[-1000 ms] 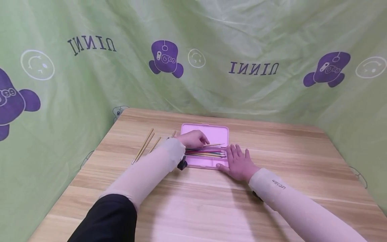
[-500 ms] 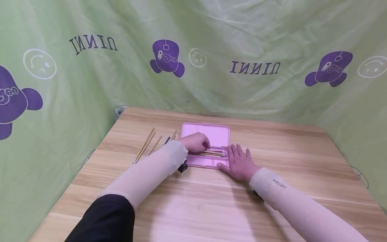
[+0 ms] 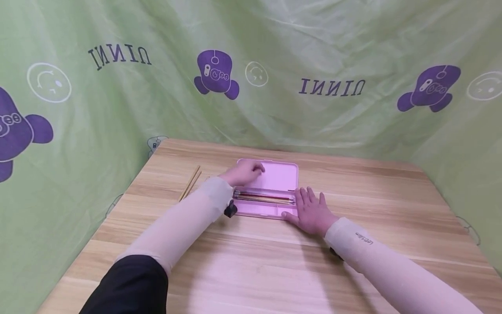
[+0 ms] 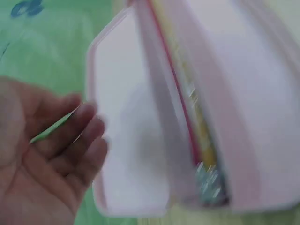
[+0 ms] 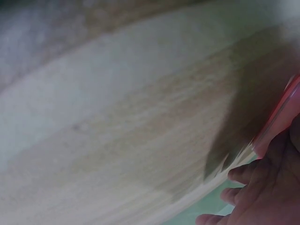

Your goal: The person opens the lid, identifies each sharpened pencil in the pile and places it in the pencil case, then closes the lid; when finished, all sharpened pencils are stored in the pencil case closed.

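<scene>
A pink pencil case (image 3: 256,208) lies with its lid (image 3: 280,174) folded back. Several pencils (image 3: 266,199), one of them red, lie lengthwise in its long compartment; their blurred ends show in the left wrist view. My left hand (image 3: 244,171) hovers over the left part of the lid with loosely bent fingers, and nothing shows between the thumb and fingertips of that hand (image 4: 56,154) in the left wrist view. Fingers spread, my right hand (image 3: 312,212) rests against the right end of the case. The right wrist view shows this hand (image 5: 269,192) touching the case's edge.
Thin wooden sticks (image 3: 190,183) lie on the table (image 3: 353,192) left of the case, partly behind my left forearm. A green curtain (image 3: 274,122) with purple figures hangs around the table's back and sides.
My left hand held a pencil over the case, lowered into the compartment, then let go and moved up and left over the lid. The right hand has stayed in place.
</scene>
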A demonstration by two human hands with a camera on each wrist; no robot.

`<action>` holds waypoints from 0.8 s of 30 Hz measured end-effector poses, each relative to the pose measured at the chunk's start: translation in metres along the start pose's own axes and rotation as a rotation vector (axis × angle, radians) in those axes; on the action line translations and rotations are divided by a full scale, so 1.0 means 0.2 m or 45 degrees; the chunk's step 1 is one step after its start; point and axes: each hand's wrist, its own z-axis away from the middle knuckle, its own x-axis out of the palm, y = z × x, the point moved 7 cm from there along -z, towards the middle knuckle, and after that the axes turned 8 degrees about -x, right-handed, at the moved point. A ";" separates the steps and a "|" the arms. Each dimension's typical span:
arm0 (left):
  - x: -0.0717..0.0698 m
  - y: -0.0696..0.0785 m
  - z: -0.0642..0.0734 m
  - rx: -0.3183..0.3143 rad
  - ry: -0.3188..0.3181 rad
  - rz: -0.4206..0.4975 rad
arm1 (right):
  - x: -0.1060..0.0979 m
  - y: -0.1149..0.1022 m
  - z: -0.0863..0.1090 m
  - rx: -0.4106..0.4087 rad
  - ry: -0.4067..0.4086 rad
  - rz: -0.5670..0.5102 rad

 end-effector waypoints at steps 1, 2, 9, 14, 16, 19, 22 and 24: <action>-0.05 -0.03 0.00 -0.045 0.073 0.064 | 0.00 0.00 0.00 0.002 -0.005 0.003; -0.09 -0.05 0.00 -0.084 0.150 0.121 | 0.00 0.00 0.00 0.001 -0.005 0.000; -0.19 -0.23 0.00 -0.267 0.306 0.243 | 0.00 0.01 0.00 -0.025 -0.004 -0.023; -0.15 -0.24 0.02 -0.288 0.206 0.310 | -0.01 0.01 0.00 -0.010 0.007 0.010; -0.16 -0.23 0.03 -0.261 0.237 0.321 | -0.02 0.00 0.00 0.000 0.018 0.019; -0.19 -0.19 0.07 -0.199 0.288 0.303 | -0.03 -0.02 0.00 0.030 0.035 0.031; -0.21 -0.16 0.11 -0.125 0.328 0.260 | -0.05 -0.02 0.01 0.063 0.059 0.052; -0.21 -0.15 0.15 -0.094 0.357 0.232 | -0.06 -0.03 0.02 0.073 0.079 0.069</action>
